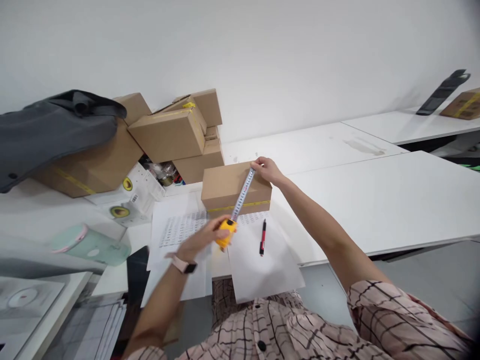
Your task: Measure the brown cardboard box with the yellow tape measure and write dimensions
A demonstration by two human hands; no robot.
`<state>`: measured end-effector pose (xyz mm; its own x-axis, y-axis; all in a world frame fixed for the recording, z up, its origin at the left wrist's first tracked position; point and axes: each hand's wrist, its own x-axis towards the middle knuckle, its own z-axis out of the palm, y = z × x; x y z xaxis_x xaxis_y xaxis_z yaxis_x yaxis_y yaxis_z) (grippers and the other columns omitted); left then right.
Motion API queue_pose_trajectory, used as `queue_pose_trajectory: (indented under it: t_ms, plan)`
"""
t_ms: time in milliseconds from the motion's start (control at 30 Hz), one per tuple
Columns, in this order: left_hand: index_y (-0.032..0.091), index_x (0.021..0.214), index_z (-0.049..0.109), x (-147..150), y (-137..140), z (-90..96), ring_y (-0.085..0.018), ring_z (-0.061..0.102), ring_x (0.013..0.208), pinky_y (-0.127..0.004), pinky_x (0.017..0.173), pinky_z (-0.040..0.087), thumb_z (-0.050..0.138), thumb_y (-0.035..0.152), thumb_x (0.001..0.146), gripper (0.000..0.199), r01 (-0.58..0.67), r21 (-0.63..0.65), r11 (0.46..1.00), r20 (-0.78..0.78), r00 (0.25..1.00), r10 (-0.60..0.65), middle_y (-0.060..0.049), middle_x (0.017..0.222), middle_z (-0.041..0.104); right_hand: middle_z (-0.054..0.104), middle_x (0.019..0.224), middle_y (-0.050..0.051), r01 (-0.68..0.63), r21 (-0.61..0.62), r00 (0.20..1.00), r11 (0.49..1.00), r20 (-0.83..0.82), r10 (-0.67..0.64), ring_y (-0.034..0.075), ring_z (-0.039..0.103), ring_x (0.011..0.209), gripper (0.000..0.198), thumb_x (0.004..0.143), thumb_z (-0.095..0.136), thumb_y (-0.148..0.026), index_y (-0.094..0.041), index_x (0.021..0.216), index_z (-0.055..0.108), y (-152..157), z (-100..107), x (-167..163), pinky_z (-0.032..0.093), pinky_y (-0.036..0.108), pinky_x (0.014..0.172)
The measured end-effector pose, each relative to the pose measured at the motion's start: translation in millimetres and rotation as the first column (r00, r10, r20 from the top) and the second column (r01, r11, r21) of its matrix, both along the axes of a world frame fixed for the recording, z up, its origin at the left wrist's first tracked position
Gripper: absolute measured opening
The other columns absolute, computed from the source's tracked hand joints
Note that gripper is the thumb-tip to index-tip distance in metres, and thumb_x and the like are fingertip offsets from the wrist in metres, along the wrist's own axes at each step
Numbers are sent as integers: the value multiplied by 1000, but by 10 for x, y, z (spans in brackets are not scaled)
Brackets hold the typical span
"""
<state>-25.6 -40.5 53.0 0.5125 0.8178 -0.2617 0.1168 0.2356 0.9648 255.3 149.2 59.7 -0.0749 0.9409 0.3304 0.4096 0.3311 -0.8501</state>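
Note:
A yellow tape measure point(227, 234) is wrapped in the fingers of my left hand point(200, 239), just in front of a brown cardboard box point(221, 186). Its blade point(243, 192) runs out away from me, slanting over the box's top. At the box's far right edge, my right hand point(267, 170) pinches the blade's end. Yellow tape runs along the front of the box. Under and before the box lie printed sheets point(180, 227) and a blank-looking sheet point(270, 275). A red and black pen point(263, 237) rests on the sheet.
Stacked cardboard boxes point(168, 132) stand at the left back, with a dark grey garment point(60, 130) draped over some. A mint green tumbler point(92, 245) is at the left. White tables point(375, 195) extend right, toward another taped box point(463, 104) and a dark object point(442, 92).

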Motion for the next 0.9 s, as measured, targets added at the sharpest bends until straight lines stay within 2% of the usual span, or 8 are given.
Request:
queue_pose_trajectory:
  t_ms: [100,200,333,433,633,800,900]
  plan:
    - [19,123,60,465,-199,-279,-20,71,69,-28,49,54,75,54,77,60,-133,-131,982,311,935,168,-10,105,69,71,85,5,-38,-42,984,998,172,45,21,61,82,29,89,57,-46,-20,77,63,147,58,-231,45,33,79]
    - [17,108,63,730,-14,-280,-22,71,69,-30,50,56,72,60,75,56,-245,-175,954,411,862,297,-9,93,69,73,92,7,56,-47,951,997,306,-39,24,63,92,29,93,54,-44,-21,80,66,365,92,-439,46,36,88]
    - [17,105,63,838,367,-129,-21,70,65,-33,52,57,72,60,76,53,-307,-195,932,417,834,362,-7,88,67,74,103,9,130,-45,931,990,348,-107,27,60,108,29,95,50,-43,-22,90,70,593,84,-595,45,39,96]
    - [17,105,62,871,471,-115,-20,69,62,-34,52,58,73,59,75,53,-327,-207,922,401,831,385,-6,87,67,74,103,11,137,-67,928,988,359,-104,28,60,110,25,94,54,-39,-22,87,70,639,67,-624,44,41,99]
    - [19,105,62,945,353,-191,-19,69,65,-34,57,58,71,62,76,53,-319,-226,921,413,824,387,-7,92,69,75,96,9,128,-108,930,986,358,-82,26,66,101,21,92,58,-37,-22,81,69,609,61,-603,42,41,100]
    - [17,104,63,1020,327,-137,-20,69,64,-33,54,57,75,62,72,57,-338,-241,910,410,814,411,-8,90,69,75,96,8,115,-125,938,985,340,-66,25,66,100,21,91,59,-37,-21,81,69,643,63,-642,44,40,98]
    - [17,106,65,923,213,-90,-20,69,65,-33,52,57,74,60,73,55,-346,-173,922,399,831,387,-10,95,69,74,100,7,98,-106,986,990,142,-82,22,65,99,32,95,52,-48,-20,89,68,653,107,-562,47,34,93]
